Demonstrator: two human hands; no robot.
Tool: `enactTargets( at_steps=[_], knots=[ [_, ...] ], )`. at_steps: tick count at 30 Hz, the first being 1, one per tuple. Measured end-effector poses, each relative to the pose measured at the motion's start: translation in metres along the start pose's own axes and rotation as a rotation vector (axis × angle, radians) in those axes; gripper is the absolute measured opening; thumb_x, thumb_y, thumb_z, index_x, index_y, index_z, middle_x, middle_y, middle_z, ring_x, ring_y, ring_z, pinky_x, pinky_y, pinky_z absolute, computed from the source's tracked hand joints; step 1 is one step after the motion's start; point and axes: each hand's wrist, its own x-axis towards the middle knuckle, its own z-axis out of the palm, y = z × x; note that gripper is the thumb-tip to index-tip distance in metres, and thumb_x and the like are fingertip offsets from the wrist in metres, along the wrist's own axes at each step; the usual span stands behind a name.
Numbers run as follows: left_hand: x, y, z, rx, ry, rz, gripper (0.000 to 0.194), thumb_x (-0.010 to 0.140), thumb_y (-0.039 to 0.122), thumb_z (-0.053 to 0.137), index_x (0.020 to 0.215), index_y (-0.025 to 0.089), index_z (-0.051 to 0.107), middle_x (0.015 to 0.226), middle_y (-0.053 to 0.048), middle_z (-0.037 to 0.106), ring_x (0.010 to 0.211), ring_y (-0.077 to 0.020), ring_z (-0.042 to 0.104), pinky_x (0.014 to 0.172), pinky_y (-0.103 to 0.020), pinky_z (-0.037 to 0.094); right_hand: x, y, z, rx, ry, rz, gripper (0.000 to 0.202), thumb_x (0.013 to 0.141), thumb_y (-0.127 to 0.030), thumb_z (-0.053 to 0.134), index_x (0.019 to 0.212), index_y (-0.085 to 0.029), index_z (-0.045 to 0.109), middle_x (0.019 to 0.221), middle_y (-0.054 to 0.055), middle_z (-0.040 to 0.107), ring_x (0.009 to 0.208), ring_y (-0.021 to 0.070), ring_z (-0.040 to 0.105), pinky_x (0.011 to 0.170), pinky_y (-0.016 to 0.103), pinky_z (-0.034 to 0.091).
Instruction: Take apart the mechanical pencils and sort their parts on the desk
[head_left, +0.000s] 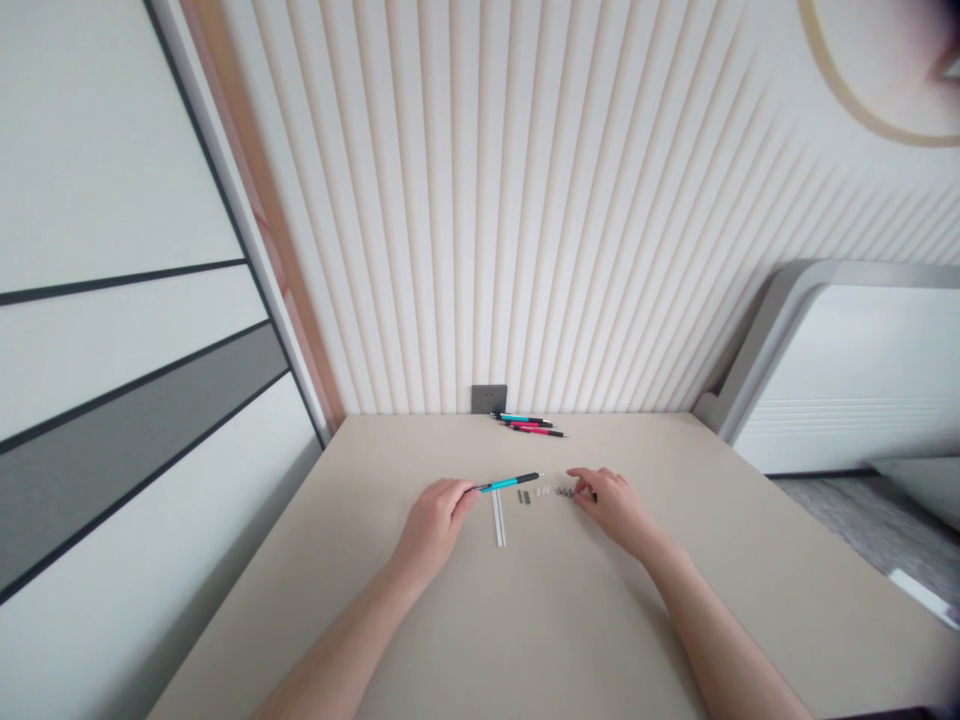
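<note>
A blue pen with a black grip (504, 484) is held by its rear end in my left hand (439, 515), its tip pointing right. My right hand (609, 505) is low over the table at the right end of a row of small parts, thumb and index finger apart, with a small black piece at its fingers. Beside those fingers lie small dark coiled parts (564, 492). Further left are small clear parts (543, 491) and short grey parts (524, 497). Two thin white tubes (499, 520) lie below the held pen.
Several blue and red pens (532, 425) lie at the back of the beige table (480, 620), by a dark wall socket (489, 398). A ribbed wall rises behind. A white panelled cabinet (150, 560) stands left, a grey-white headboard (862, 370) right.
</note>
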Motion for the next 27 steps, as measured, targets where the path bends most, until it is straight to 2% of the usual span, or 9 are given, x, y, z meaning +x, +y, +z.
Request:
enactTargets(
  at_steps=[10, 14, 17, 20, 23, 27],
  knots=[
    [0.002, 0.006, -0.004, 0.008, -0.012, 0.012, 0.025, 0.097, 0.033, 0.044, 0.093, 0.020, 0.065, 0.082, -0.004, 0.067, 0.079, -0.0192, 0.062, 0.073, -0.031, 0.048, -0.001, -0.006, -0.004, 0.054, 0.080, -0.040, 0.036, 0.082, -0.027, 0.060, 0.118, -0.025, 0.064, 0.102, 0.007, 0.069, 0.101, 0.0255, 0.059, 0.091, 0.039, 0.039],
    [0.002, 0.003, -0.002, -0.016, -0.039, 0.056, 0.024, 0.097, 0.033, 0.045, 0.094, 0.021, 0.065, 0.084, -0.004, 0.068, 0.081, -0.0192, 0.062, 0.076, -0.032, 0.049, -0.005, -0.026, -0.009, 0.171, 0.151, -0.143, 0.031, 0.091, -0.040, 0.051, 0.115, -0.024, 0.064, 0.104, 0.008, 0.069, 0.101, 0.0251, 0.059, 0.092, 0.040, 0.040],
    [0.002, 0.004, -0.003, -0.048, -0.076, 0.090, 0.021, 0.096, 0.031, 0.047, 0.097, 0.022, 0.065, 0.088, -0.004, 0.069, 0.083, -0.0188, 0.062, 0.080, -0.033, 0.049, -0.010, -0.046, -0.007, 0.315, 0.101, -0.230, 0.036, 0.097, -0.044, 0.040, 0.110, -0.022, 0.067, 0.103, 0.010, 0.069, 0.097, 0.0238, 0.060, 0.089, 0.037, 0.042],
    [0.003, 0.004, -0.005, -0.066, -0.091, 0.104, 0.020, 0.096, 0.030, 0.047, 0.098, 0.022, 0.065, 0.089, -0.004, 0.069, 0.085, -0.0188, 0.062, 0.083, -0.034, 0.048, -0.014, -0.062, -0.002, 0.383, -0.003, -0.252, 0.043, 0.099, -0.045, 0.035, 0.090, -0.021, 0.070, 0.085, 0.007, 0.070, 0.081, 0.0211, 0.062, 0.078, 0.032, 0.044],
    [0.003, 0.000, -0.008, -0.058, -0.107, 0.119, 0.019, 0.096, 0.031, 0.049, 0.103, 0.022, 0.064, 0.091, -0.005, 0.069, 0.087, -0.0191, 0.062, 0.082, -0.033, 0.049, -0.015, -0.068, 0.001, 0.365, -0.050, -0.231, 0.048, 0.099, -0.045, 0.034, 0.070, -0.020, 0.063, 0.064, 0.002, 0.062, 0.062, 0.0163, 0.055, 0.063, 0.027, 0.039],
    [0.004, -0.012, -0.013, 0.008, -0.140, 0.183, 0.019, 0.093, 0.030, 0.056, 0.109, 0.023, 0.063, 0.094, -0.004, 0.069, 0.088, -0.0189, 0.062, 0.082, -0.033, 0.048, -0.016, -0.067, 0.001, 0.384, -0.033, -0.194, 0.048, 0.099, -0.043, 0.035, 0.064, -0.019, 0.058, 0.059, 0.000, 0.059, 0.056, 0.0140, 0.050, 0.059, 0.025, 0.035]
  ],
)
